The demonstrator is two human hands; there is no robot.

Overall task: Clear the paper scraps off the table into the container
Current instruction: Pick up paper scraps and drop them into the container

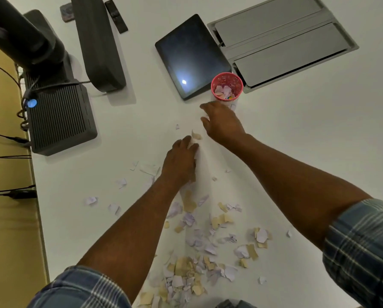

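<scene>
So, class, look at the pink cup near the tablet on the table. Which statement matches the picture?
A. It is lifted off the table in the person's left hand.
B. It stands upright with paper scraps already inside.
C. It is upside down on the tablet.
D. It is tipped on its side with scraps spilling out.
B: the pink cup stands upright on the table beside the tablet, its open mouth showing paper scraps inside.

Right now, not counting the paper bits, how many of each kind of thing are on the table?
Pink cup: 1
Tablet: 1
Remote: 1
Coaster: 1
Black boxes: 2
Hands: 2
Total: 8
</scene>
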